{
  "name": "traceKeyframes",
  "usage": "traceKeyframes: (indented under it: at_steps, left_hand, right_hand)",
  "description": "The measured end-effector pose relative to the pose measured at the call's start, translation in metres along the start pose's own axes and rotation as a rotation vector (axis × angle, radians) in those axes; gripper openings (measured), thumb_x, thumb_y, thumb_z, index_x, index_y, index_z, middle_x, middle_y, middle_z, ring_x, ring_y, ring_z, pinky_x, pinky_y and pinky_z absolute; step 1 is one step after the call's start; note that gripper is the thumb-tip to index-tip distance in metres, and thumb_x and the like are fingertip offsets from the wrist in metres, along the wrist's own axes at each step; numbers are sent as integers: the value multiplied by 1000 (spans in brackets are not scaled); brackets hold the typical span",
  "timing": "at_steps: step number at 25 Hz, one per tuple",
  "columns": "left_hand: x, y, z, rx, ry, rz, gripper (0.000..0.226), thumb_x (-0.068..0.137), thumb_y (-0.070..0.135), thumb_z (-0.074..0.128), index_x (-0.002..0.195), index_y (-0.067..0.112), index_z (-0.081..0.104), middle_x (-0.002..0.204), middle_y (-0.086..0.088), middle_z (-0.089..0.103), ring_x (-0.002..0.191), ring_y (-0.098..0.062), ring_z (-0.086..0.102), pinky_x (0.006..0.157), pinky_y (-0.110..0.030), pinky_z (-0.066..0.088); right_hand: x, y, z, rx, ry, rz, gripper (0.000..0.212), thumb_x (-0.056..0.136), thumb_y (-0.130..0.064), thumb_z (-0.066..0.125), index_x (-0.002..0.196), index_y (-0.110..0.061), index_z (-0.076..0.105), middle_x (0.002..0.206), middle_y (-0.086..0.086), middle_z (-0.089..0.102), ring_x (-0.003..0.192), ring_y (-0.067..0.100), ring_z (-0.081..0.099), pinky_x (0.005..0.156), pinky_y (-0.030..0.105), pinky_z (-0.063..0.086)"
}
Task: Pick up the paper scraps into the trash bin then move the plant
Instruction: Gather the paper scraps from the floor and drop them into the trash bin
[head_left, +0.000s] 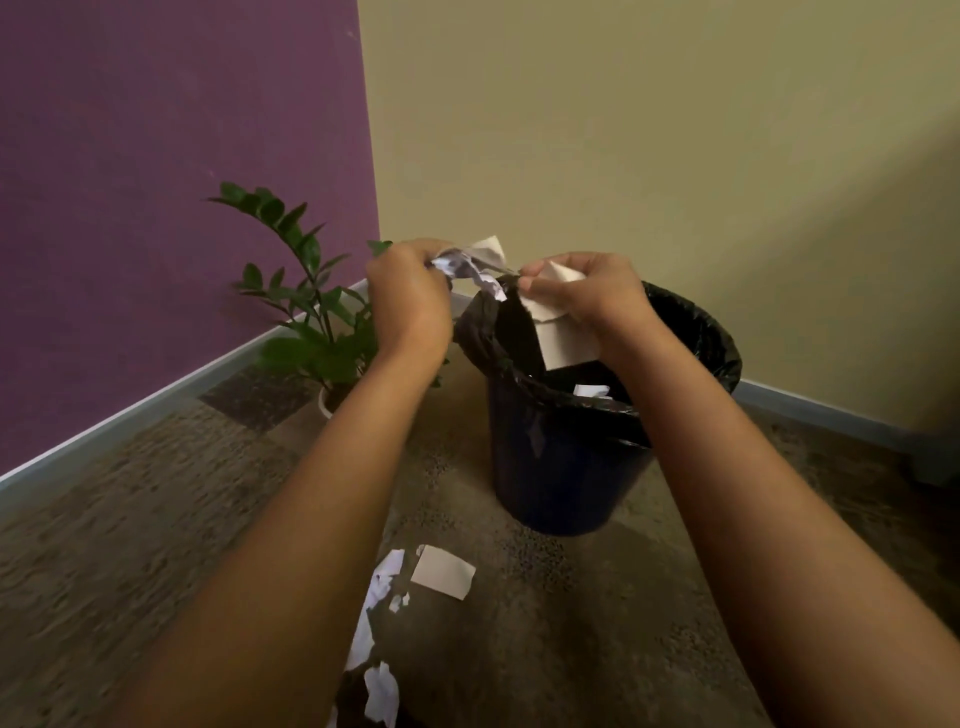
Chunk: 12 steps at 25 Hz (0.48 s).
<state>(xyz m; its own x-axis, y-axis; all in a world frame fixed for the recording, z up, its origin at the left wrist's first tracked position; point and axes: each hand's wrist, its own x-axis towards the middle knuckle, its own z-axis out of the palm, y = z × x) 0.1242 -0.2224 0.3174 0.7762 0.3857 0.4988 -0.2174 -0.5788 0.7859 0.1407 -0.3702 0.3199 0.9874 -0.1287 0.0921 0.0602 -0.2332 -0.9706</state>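
- the left hand (410, 301) is bunched round a wad of crumpled paper scraps (470, 262), curled tight on it and held just over the left rim of the trash bin (566, 467)
- the right hand (587, 296) pinches a flat torn piece (563, 338) between thumb and fingers (530, 283); the piece hangs down into the mouth of the bin, in front of the black liner (717, 332)
- one white scrap (592, 389) lies inside the bin
- the bin stands on the floor (156, 519) near the corner where the two walls meet, with the plant (311, 322) just beside it on the left, against the purple wall
- more paper waits on the floor in front of the bin: a flat square (441, 571) and a trail of crumpled bits (382, 691) running toward me
- the step in hand looks like the drop; i'd bring the left hand fully over the opening before loosening it, since the wad sits at the rim and light bits could flutter out or into the leaves
- the flat piece is better let go low in the mouth
- by my reckoning the job is well short of done: the floor paper comes next, then the plant
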Motion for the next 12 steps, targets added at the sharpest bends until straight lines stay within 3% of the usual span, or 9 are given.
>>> traceKeyframes:
  at_steps: [3,6,8,10,12]
  left_hand:
    - [6,11,18,3,-88,35,35,88,-8,46,95,9,75,78,1,63,66,-10,55,58,-21,42]
    - [3,19,37,3,-175,46,34,88,-8,45,97,7,74,88,-8,69,78,-14,58,65,-19,40]
    - [1,21,50,31,-214,46,34,88,-7,46,101,7,74,96,-10,71,82,-15,60,69,-19,42]
    - [-1,20,63,85,-274,63,34,88,-6,46,101,8,74,97,-12,71,85,-21,64,71,-26,50]
    - [-1,17,76,148,-354,72,33,88,-5,46,101,7,73,99,-15,70,91,-26,65,79,-33,53]
  right_hand:
    - [25,12,-17,-224,165,-3,13,76,-18,79,88,-18,76,91,5,71,80,17,63,81,30,54]
    - [40,32,-29,-521,257,-8,18,82,-14,74,100,-14,75,103,6,71,72,11,59,75,23,47]
    - [47,45,-34,-703,151,65,26,81,-19,75,106,-16,71,117,9,67,93,19,63,81,27,48]
    - [50,57,-37,-829,-57,193,48,79,-30,77,122,-18,62,132,10,56,119,27,55,96,34,47]
    - [53,64,-43,-859,-78,221,56,82,-34,74,132,-20,54,138,10,51,125,27,51,100,36,45]
